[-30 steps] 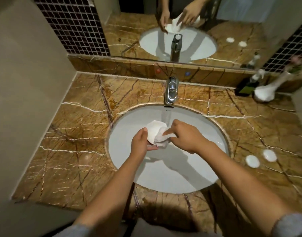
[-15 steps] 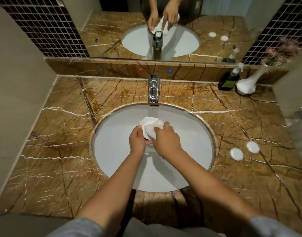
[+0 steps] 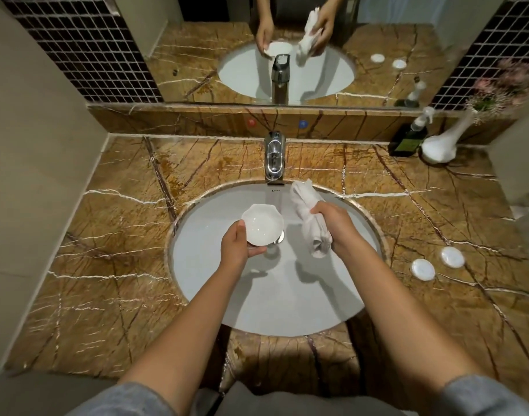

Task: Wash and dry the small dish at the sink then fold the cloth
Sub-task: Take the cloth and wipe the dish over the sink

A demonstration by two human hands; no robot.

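Left hand (image 3: 237, 246) grip on dish (image 3: 262, 228), logo unreadable.

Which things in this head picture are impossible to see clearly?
- Underside of the dish: covered by the left hand.
- Middle of the cloth: wrapped by the right hand.
- Drain: mostly behind the dish.
- Bottle label: too small.

text: none legible | sink (image 3: 332, 307) rim mark below faucet (image 3: 274, 159): possibly a logo, blurred
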